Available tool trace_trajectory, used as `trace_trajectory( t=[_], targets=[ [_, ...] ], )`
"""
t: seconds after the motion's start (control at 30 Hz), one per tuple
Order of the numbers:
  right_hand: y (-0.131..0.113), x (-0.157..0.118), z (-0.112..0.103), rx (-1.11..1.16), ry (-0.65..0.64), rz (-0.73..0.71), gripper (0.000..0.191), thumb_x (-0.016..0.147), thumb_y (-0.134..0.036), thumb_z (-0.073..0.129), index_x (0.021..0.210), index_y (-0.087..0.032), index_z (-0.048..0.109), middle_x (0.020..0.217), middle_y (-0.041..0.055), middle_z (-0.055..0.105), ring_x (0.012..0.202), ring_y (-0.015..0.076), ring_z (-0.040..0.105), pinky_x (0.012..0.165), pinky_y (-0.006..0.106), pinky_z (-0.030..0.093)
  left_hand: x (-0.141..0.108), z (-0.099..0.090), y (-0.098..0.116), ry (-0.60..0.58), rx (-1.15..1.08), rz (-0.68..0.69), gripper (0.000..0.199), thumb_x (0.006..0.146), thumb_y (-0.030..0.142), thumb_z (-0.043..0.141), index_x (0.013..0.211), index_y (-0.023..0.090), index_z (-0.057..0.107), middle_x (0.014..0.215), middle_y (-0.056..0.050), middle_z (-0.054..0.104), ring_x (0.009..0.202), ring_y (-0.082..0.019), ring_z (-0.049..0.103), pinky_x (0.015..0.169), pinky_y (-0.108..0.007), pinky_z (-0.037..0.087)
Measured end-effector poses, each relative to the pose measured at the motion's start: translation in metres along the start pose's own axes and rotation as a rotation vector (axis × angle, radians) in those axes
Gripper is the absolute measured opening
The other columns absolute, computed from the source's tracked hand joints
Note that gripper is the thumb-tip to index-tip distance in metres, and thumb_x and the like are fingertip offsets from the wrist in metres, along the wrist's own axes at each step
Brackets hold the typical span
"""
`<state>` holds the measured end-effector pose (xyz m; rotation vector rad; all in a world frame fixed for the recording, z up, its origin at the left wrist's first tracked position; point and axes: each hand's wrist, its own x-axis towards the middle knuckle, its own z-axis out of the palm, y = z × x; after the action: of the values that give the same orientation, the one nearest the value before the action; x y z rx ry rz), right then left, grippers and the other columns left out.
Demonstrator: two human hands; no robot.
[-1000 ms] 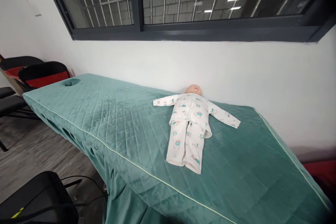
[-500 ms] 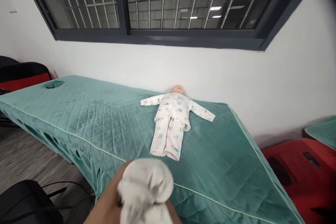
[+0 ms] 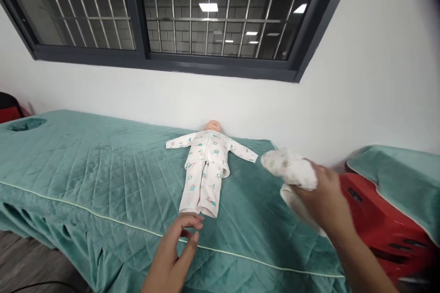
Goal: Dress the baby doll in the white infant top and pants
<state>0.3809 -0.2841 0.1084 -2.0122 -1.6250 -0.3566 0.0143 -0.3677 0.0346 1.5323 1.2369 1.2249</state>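
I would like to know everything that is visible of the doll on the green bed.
The doll lies flat on the quilted green cover, head towards the wall. The head looks smooth, pinkish and plastic-like. It wears a white long-sleeved top and white trousers, seemingly of soft cloth, both with small teal prints. The sleeves spread out to both sides, the trouser legs lie side by side; no hands or feet show. The person's left hand is by the hems; contact is unclear.

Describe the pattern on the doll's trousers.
The trousers are white with small, scattered, partly teal motifs: head view.
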Motion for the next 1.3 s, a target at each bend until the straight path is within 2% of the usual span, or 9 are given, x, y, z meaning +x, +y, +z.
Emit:
trace_trajectory(
  t=[0.1,0.2,0.4,0.6,0.77,0.87,0.97,1.1,1.3],
  targets=[
    [0.001,-0.018,0.051,-0.08,-0.257,-0.109,0.069,0.086,-0.041,0.06,0.15,-0.026,0.039,0.143,0.0166,0.051,0.124,0.034,0.056,0.097,0.047,0.047,0.012,0.003,-0.003,-0.048,-0.02,-0.044,0.022,0.096,0.039,0.052,0.109,0.027,0.064,0.123,-0.006,0.067,0.117,-0.022,0.062,0.097,-0.035,0.051],
    [0.0,-0.032,0.083,-0.196,-0.326,-0.082,0.062,0.089,-0.042,0.052,0.148,-0.024,0.041,0.153,0.0137,0.043,0.13,0.0362,0.051,0.1,0.054,0.044,0.017,0.004,-0.005,-0.07,-0.024,-0.052,0.022,0.096,0.038,0.051,0.109,0.026,0.064,0.124,-0.007,0.066,0.113,-0.022,0.063,0.096,-0.036,0.05],
    [0.002,-0.038,0.069,-0.233,-0.302,-0.045,0.077,0.083,-0.055,0.057,0.15,-0.022,0.036,0.161,0.0154,0.031,0.143,0.04,0.035,0.108,0.061,0.037,0.036,-0.006,-0.016,-0.057,0.033,-0.003,0.022,0.096,0.034,0.048,0.107,0.025,0.065,0.122,-0.007,0.066,0.115,-0.022,0.061,0.098,-0.037,0.048],
    [-0.052,-0.033,0.061,0.002,-0.166,-0.227,0.055,0.093,-0.041,0.047,0.145,-0.027,0.041,0.161,0.0111,0.029,0.149,0.0356,0.026,0.116,0.06,0.03,0.121,-0.011,-0.022,0.106,0.149,0.143,0.023,0.093,0.024,0.045,0.108,0.023,0.063,0.121,-0.007,0.065,0.115,-0.022,0.06,0.098,-0.038,0.047],
    [-0.121,0.015,0.115,0.486,-0.219,-0.184,0.05,0.094,-0.045,0.05,0.14,-0.029,0.046,0.159,0.0085,0.03,0.148,0.0297,0.029,0.119,0.055,0.032,0.243,0.004,-0.014,0.208,0.334,0.264,0.032,0.09,0.018,0.047,0.118,0.02,0.061,0.125,-0.009,0.065,0.12,-0.025,0.058,0.106,-0.043,0.044],
    [-0.152,0.066,0.157,0.709,-0.213,-0.075,0.048,0.094,-0.047,0.05,0.137,-0.026,0.049,0.157,0.0097,0.035,0.147,0.026,0.031,0.121,0.05,0.029,0.322,0.017,-0.016,0.144,0.458,0.352,0.035,0.09,0.017,0.047,0.122,0.014,0.062,0.128,-0.013,0.065,0.124,-0.026,0.056,0.111,-0.044,0.041],
    [-0.171,0.117,0.192,0.837,-0.216,-0.033,0.052,0.094,-0.049,0.05,0.139,-0.024,0.049,0.156,0.0103,0.037,0.147,0.0248,0.032,0.122,0.048,0.027,0.378,0.029,-0.03,0.08,0.522,0.32,0.034,0.092,0.02,0.046,0.12,0.011,0.064,0.127,-0.015,0.065,0.127,-0.027,0.055,0.112,-0.044,0.04],
    [-0.172,0.15,0.223,0.861,-0.246,-0.045,0.056,0.093,-0.051,0.051,0.143,-0.025,0.047,0.157,0.0074,0.038,0.147,0.0245,0.031,0.124,0.047,0.024,0.402,0.042,-0.055,-0.041,0.507,0.297,0.034,0.097,0.025,0.039,0.114,0.017,0.068,0.122,-0.01,0.068,0.12,-0.025,0.059,0.107,-0.041,0.045],
    [-0.162,0.143,0.236,0.913,-0.346,-0.095,0.056,0.094,-0.058,0.048,0.144,-0.031,0.049,0.155,0.001,0.043,0.146,0.0231,0.035,0.124,0.046,0.026,0.395,0.044,-0.066,-0.048,0.416,0.263,0.037,0.1,0.029,0.036,0.121,0.024,0.066,0.137,-0.003,0.062,0.129,-0.021,0.053,0.112,-0.038,0.041]
  ],
)
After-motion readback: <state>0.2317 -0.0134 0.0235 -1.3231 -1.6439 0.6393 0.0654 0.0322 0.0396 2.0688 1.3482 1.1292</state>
